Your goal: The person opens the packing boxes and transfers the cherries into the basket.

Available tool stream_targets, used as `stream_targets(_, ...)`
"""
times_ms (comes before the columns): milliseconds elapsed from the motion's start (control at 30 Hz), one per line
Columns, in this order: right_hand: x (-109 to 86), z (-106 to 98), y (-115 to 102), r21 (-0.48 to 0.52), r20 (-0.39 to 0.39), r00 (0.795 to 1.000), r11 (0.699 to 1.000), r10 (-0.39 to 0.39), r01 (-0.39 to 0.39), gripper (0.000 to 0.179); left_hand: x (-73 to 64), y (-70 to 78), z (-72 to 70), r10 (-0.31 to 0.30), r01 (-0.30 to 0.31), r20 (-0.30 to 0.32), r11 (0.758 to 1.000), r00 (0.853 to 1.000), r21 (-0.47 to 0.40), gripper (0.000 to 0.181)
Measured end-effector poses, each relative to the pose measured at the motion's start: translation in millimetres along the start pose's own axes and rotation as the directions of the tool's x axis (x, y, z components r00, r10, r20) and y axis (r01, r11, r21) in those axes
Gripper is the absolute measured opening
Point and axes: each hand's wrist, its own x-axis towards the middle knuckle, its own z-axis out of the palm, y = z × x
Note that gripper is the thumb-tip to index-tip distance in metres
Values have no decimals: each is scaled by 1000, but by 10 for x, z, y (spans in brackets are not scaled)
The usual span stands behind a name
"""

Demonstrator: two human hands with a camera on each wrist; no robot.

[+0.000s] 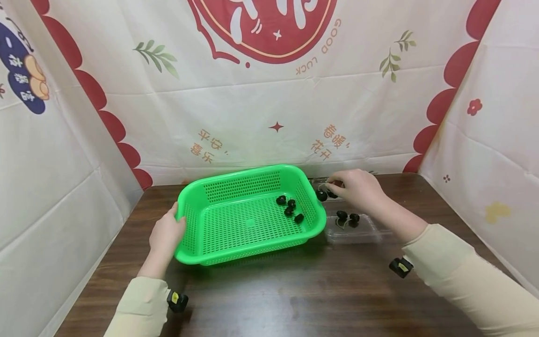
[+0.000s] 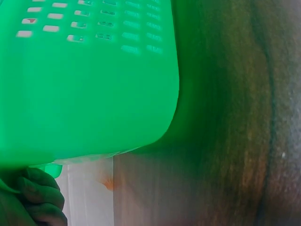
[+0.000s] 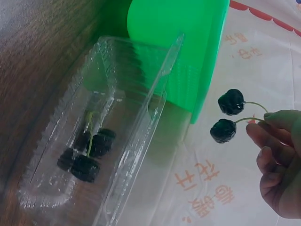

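Note:
My left hand (image 1: 165,234) grips the left end of a green plastic basket (image 1: 248,255), with its fingers (image 2: 44,195) at the rim in the left wrist view. Several dark cherries (image 1: 299,218) lie on the basket's floor toward its right end. Between thumb and fingertips, my right hand (image 1: 358,189) pinches the thin green stems of two dark cherries (image 3: 223,131), which hang just outside the basket's right rim. Below that hand is a clear plastic box (image 1: 355,236), with more dark stemmed cherries (image 3: 85,168) inside.
The basket and box stand on a dark brown wooden table (image 1: 269,299). A printed white cloth (image 1: 252,107) rises behind the table and along both sides. The box sits close against the basket's right end.

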Motion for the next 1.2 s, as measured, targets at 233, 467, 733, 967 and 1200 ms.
stream_targets(233,48,61,-139,47,8,1000,998,-28,28,12,-15,10,-13,-3,3,6,1000,1000,2,61)
stream_targets(467,95,138,-282,114,36,998,993,-45,40,13,-21,5,-19,2,-2,-1,1000,1000,9,61)
stream_targets(733,102,242,-355,262,89,994,965,-60,34,11,-15,14,-17,1,-1,4,1000,1000,12,61)
stream_targets(967,136,297,-398,258,140,987,965,-84,46,11,-6,13,-12,4,-4,1,1000,1000,19,61)
stream_targets(1200,178,357,-421,252,157,981,965,-111,68,11,-2,4,-13,3,-3,-1,1000,1000,22,61)
